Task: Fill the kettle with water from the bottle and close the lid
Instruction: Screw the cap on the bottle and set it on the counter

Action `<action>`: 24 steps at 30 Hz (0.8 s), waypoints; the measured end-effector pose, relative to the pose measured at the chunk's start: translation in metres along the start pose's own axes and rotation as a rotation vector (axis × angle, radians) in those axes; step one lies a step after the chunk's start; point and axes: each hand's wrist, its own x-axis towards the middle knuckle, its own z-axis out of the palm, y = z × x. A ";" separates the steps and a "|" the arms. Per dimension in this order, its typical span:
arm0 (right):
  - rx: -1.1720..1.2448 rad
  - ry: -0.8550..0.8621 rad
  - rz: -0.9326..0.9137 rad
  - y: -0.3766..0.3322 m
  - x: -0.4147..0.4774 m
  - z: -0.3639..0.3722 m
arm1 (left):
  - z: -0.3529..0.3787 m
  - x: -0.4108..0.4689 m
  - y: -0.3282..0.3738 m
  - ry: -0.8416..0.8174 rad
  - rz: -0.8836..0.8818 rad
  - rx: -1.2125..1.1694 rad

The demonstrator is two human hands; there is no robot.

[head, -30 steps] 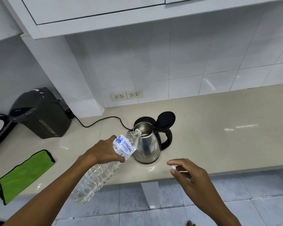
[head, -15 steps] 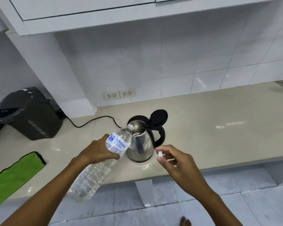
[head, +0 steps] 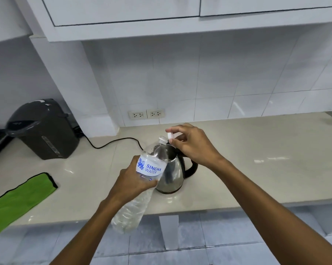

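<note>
Left grip (head: 131, 181) wraps fully around the middle of the clear plastic bottle (head: 142, 180), fingers closed over the lower edge of its white and blue label. That bottle is tilted, its open neck pointing up and away from the grip and its ribbed, crinkled base hanging down past the bench (head: 257, 150) edge, nearer the person. Little water shows inside; how much is left is hard to tell through the plastic.

Right grip (head: 190, 143) hovers just beyond the bottle's mouth, thumb and forefinger pinched on a small white cap (head: 170, 135), the other fingers loosely curled. It hangs directly above the kettle (head: 172, 175) and hides the lid, so whether that lid stands open cannot be told.

Just right of the left grip and touching nothing but the bench, the kettle stands upright: a rounded, shiny steel body with a black curved handle (head: 192, 167) on its far right side. The bottle's shoulder crosses in front of the kettle's rim, and its contents are out of sight.

Well off to the left of both grips, a dark, boxy hot-water dispenser (head: 44, 131) sits against the wall, a black cord (head: 111, 143) trailing across the glossy beige bench. A green cloth (head: 19, 201) with dark edging lies flat near the front edge. Two white sockets (head: 146, 114) sit in the tiled wall beyond the right grip.
</note>
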 end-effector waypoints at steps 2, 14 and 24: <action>-0.052 -0.016 -0.036 -0.003 0.006 0.003 | 0.001 -0.009 0.004 0.008 0.032 -0.043; -0.139 -0.497 -0.185 -0.048 0.025 -0.054 | -0.014 -0.034 0.016 -0.014 0.148 -0.106; -0.184 -0.553 -0.195 -0.064 0.028 -0.056 | -0.017 -0.046 0.021 0.008 0.185 -0.153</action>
